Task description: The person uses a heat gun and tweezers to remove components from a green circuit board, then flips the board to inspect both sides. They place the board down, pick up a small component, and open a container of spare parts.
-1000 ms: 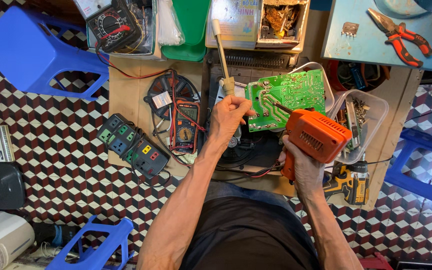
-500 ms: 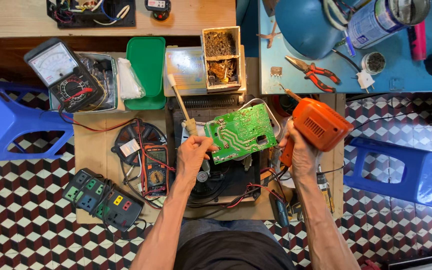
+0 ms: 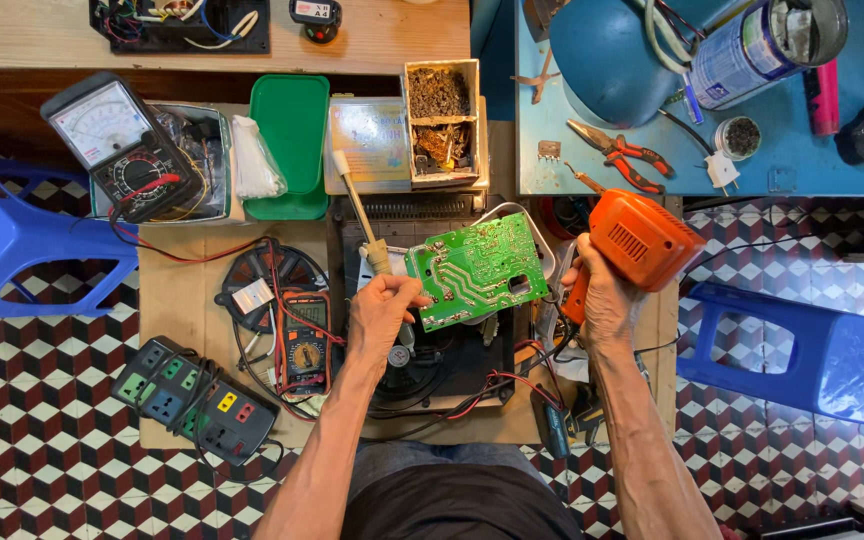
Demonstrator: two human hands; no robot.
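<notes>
two bare hands are working over a crowded low wooden bench [image 3: 177, 300]. the left hand [image 3: 384, 312] is closing its fingers on the lower left edge of the green rectangular circuit board [image 3: 474, 270], which is sitting tilted at the bench's middle above a black open chassis [image 3: 442, 365]. the right hand [image 3: 600, 300] is wrapping its fingers tight around the grip of the orange pistol-shaped soldering gun [image 3: 640, 240], which is hovering just beside the board's right edge, apart from it. open room is lying mainly over the checkered tile floor [image 3: 42, 440] on both sides; the bench's left part is taken by a yellow-and-black digital multimeter [image 3: 304, 340] and a black power strip with coloured sockets [image 3: 197, 400]. a blue plastic stool [image 3: 802, 350] is standing near the right elbow, and a blue table edge [image 3: 592, 190] is closing in above the gun. compared with half a second ago, the gun and board are sitting much the same, the left hand now gripping the board rather than hanging just below it.
</notes>
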